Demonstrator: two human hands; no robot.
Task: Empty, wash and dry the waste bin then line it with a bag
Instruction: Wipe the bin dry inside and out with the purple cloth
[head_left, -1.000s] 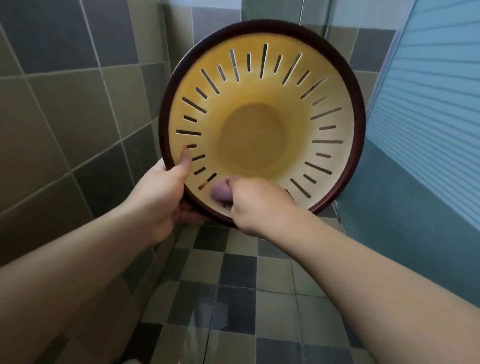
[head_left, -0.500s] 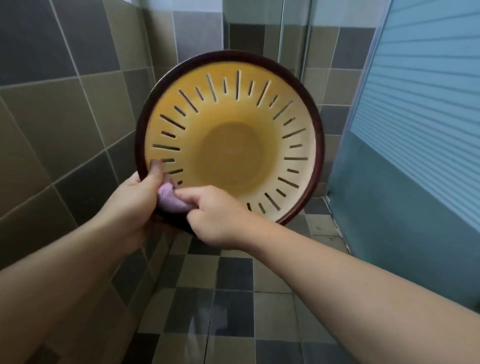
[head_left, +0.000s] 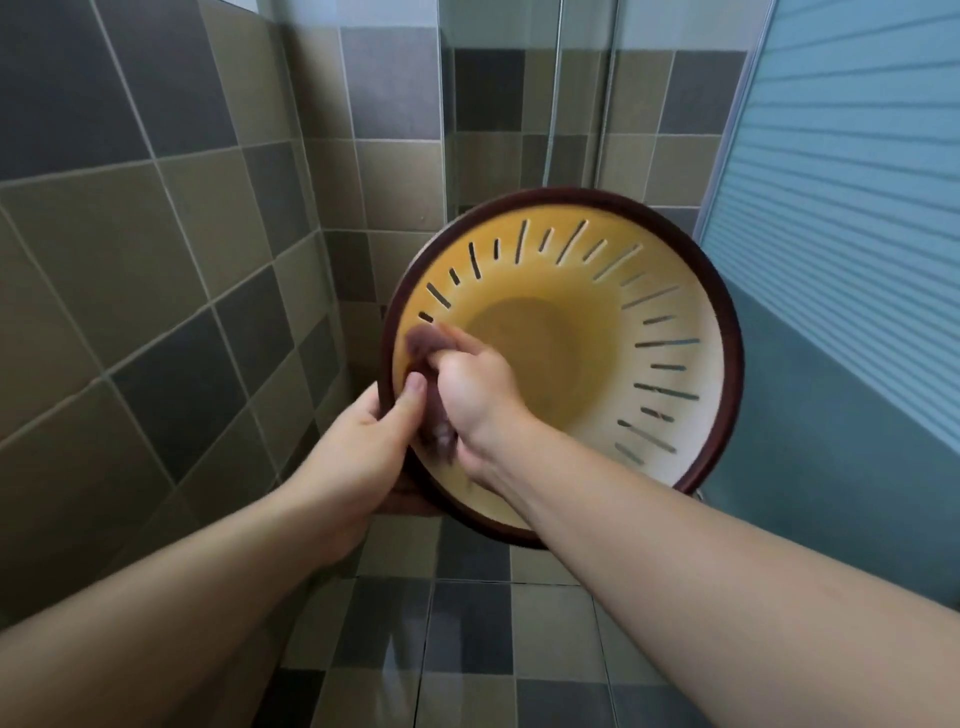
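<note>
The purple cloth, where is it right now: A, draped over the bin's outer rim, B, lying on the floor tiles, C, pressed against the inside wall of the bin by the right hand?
C: the right hand grips the cloth against the bin's yellow inner wall.

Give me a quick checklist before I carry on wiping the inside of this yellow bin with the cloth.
1. Left hand grip on the dark brown rim of the slotted yellow plastic bin: ok, thumb over the edge.
2. Right hand grip on the purple cloth: ok.
3. Cloth against the inner wall: ok.
4. Bin emptied: ok, nothing lies inside.
5. Inside dry: cannot tell.
6. Bag ready for lining: cannot tell, none in view.
</note>
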